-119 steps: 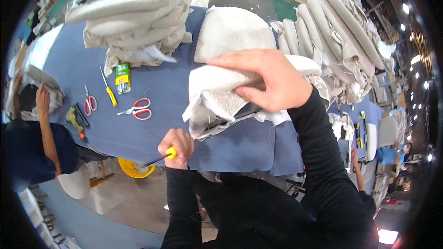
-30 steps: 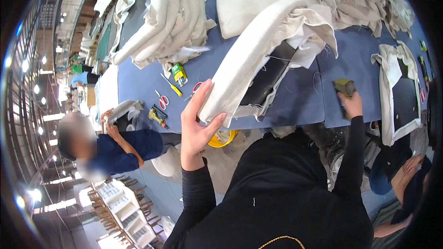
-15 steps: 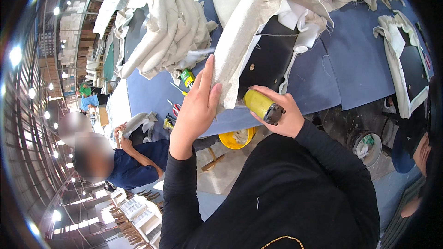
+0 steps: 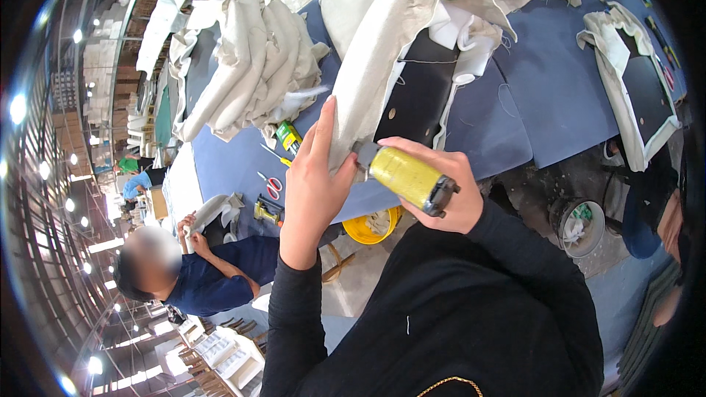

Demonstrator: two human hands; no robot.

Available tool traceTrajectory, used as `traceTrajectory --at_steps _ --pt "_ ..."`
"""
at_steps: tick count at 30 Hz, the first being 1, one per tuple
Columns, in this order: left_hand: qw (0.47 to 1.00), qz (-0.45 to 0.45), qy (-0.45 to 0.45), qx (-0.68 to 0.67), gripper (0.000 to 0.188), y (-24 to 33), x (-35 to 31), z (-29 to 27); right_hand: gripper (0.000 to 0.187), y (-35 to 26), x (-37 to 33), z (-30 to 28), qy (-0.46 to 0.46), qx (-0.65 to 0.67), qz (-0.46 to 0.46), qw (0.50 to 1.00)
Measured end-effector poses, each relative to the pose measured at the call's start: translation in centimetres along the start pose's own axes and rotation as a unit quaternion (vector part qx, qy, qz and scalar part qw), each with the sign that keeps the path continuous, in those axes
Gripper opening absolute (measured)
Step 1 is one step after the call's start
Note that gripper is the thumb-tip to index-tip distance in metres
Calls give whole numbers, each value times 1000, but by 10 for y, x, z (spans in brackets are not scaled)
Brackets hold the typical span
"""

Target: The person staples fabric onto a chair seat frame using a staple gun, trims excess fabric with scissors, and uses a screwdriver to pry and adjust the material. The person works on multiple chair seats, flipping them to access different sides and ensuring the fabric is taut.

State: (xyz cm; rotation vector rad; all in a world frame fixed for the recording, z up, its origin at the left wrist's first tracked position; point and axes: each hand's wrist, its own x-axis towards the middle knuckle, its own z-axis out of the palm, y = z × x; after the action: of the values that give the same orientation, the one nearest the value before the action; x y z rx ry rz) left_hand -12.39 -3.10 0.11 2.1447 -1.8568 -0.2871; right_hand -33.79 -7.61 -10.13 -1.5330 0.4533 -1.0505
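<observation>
Panel (image 4: 415, 92) seems light, soft-rimmed over stiff board; left hand (image 4: 316, 184) clamps its near corner, sensibly; right hand (image 4: 462, 190) grips yellow tool (image 4: 407, 175) at panel's near edge.

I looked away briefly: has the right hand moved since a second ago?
Yes, leftward: the right hand was right of the seam in the blue tabletop; now it is left of it.

One head-worn fisheye camera looks down from close above both hands (image 4: 315, 184).
</observation>
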Motion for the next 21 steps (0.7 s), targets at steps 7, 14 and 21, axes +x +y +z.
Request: traceTrajectory --at_steps 7,14,21 --pt "1000 -20 -6 9 95 8 -4 1 81 -2 1 -2 -28 6 -6 1000" --pt "999 -34 -10 -16 96 19 -7 1 92 0 1 -4 -35 3 -13 999" --pt "999 -33 -14 -14 96 23 -6 0 93 1 1 -5 -32 -3 -16 999"
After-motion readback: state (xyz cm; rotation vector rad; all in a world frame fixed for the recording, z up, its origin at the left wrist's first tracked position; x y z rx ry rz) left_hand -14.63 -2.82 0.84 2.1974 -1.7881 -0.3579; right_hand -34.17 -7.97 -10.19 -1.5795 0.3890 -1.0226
